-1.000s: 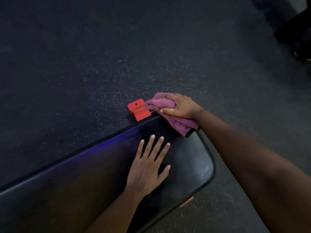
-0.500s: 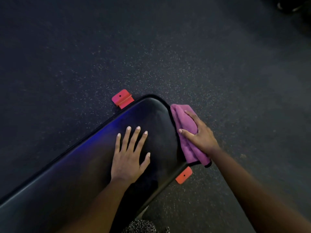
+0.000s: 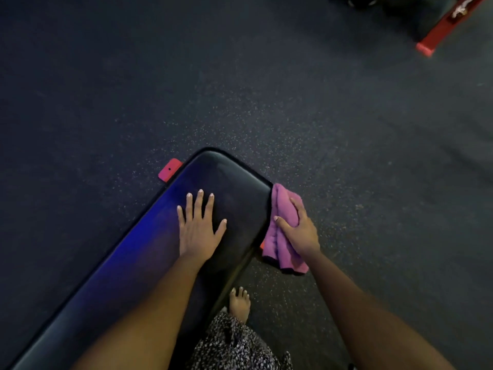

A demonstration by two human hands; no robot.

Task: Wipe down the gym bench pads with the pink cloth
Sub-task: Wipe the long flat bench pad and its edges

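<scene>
Pink cloth [image 3: 278, 244], folded, is held against the side edge of the bench pad [image 3: 234, 180] by the right hand [image 3: 301, 233], fingers curled around it. The left hand [image 3: 198, 233] lies flat and spread on top. Firm, even pressure along the edge should clean best.

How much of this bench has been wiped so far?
Done: a second ago the pink cloth was at the far corner by the red bracket, so the end edge looks covered. In hand: the right hand grips it against the near side of the bench pad, the left hand resting flat on top. Left: the pad's long stretch toward lower left; whether it was wiped does not show.
</scene>
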